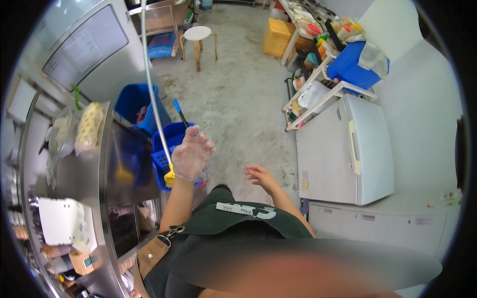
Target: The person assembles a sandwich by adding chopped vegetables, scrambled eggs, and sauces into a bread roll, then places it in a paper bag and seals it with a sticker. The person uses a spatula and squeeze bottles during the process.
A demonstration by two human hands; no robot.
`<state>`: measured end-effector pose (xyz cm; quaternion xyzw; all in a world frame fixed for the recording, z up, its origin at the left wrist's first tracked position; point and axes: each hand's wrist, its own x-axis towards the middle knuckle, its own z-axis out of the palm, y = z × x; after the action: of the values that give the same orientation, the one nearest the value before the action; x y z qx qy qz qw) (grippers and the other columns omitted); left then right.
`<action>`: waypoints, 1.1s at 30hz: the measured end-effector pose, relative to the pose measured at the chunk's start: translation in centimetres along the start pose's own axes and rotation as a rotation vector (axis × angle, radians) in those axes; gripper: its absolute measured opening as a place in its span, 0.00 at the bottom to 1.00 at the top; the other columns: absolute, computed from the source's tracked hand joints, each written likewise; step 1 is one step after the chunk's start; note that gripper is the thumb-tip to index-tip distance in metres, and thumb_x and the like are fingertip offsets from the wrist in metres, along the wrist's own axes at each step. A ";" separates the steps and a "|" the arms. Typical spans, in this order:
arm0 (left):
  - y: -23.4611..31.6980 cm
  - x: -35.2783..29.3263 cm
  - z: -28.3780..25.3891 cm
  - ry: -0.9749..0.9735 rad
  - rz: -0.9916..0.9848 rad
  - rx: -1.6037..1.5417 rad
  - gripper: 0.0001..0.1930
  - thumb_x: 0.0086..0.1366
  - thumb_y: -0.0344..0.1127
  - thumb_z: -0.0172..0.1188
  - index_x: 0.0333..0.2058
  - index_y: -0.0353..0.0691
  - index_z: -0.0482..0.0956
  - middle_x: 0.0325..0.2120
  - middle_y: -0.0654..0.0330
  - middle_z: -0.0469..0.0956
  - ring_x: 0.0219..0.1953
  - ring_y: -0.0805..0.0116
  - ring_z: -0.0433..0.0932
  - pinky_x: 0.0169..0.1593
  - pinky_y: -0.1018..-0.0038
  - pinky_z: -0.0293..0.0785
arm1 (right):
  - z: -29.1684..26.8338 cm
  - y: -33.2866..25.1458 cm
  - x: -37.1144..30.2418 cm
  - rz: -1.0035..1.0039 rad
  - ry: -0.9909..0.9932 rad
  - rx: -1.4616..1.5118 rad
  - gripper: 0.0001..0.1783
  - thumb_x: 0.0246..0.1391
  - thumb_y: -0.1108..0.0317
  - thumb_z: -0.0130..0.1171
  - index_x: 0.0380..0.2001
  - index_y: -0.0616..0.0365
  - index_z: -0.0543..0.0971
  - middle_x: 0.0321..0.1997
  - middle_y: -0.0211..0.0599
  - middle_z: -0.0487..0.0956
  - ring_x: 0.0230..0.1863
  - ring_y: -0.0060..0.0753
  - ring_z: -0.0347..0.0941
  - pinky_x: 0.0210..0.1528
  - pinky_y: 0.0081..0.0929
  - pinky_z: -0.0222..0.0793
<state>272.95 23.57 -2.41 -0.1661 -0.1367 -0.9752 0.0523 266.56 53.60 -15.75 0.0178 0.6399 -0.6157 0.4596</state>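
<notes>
My left hand (pixel 191 155) wears a loose clear plastic glove. It is raised with its fingers apart and a little curled, and nothing shows in it. Beside it, from this view, are a blue mop bucket (pixel 174 133) and a mop (pixel 156 107) with a pale pole and a yellow clamp; the hand overlaps the bucket's edge but does not grip the pole. My right hand (pixel 258 176) is bare and hangs over the floor in front of my dark green apron (pixel 243 221). Its fingers are loosely bent and apart, with nothing visible in them.
On my left runs a steel counter (pixel 74 174) with a patterned bag (pixel 90 126) and a white box (pixel 62 221). A blue bin (pixel 134 104) stands beyond it. A white chest freezer (pixel 330 154) and a cluttered rack (pixel 318 94) line the right. A round stool (pixel 198 34) stands ahead.
</notes>
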 end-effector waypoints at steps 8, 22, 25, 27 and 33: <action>0.3 24.6 -11.9 0.104 -0.160 0.068 0.29 0.57 0.38 0.60 0.59 0.43 0.69 0.47 0.59 0.75 0.49 0.59 0.74 0.56 0.62 0.69 | -24.5 13.5 13.3 0.407 0.422 -0.952 0.16 0.57 0.59 0.55 0.41 0.57 0.82 0.40 0.45 0.83 0.39 0.45 0.80 0.40 0.42 0.74; -6.7 70.6 -38.5 -0.340 -0.566 1.620 0.18 0.62 0.34 0.57 0.50 0.40 0.78 0.46 0.54 0.80 0.48 0.61 0.78 0.54 0.64 0.74 | -44.9 -17.2 41.4 0.491 0.603 -0.685 0.18 0.60 0.53 0.54 0.36 0.57 0.82 0.30 0.42 0.81 0.32 0.39 0.77 0.36 0.39 0.72; -2.9 70.5 -54.1 0.466 -0.754 1.724 0.25 0.60 0.34 0.57 0.58 0.41 0.73 0.57 0.49 0.73 0.58 0.54 0.73 0.61 0.62 0.69 | -50.4 -28.1 52.8 0.371 0.527 -0.947 0.19 0.60 0.51 0.54 0.35 0.57 0.82 0.28 0.41 0.81 0.30 0.38 0.76 0.35 0.39 0.72; 2.5 62.9 -58.8 1.195 -0.890 1.579 0.27 0.64 0.43 0.57 0.60 0.42 0.71 0.58 0.49 0.72 0.59 0.53 0.71 0.61 0.60 0.67 | -52.5 -36.9 61.1 0.219 0.516 -1.019 0.20 0.60 0.51 0.54 0.34 0.56 0.82 0.27 0.40 0.81 0.29 0.38 0.76 0.34 0.38 0.72; 14.2 55.2 -55.7 1.537 -0.526 0.776 0.26 0.70 0.48 0.50 0.62 0.42 0.66 0.56 0.49 0.72 0.52 0.55 0.73 0.54 0.61 0.71 | -54.6 -65.3 86.2 -0.124 0.318 -0.561 0.15 0.56 0.66 0.58 0.47 0.55 0.80 0.31 0.28 0.80 0.29 0.24 0.73 0.27 0.26 0.68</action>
<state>205.93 -8.96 -30.79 0.5982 -0.4171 -0.6829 -0.0431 147.46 34.90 -27.81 -0.0526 0.8480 -0.4319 0.3027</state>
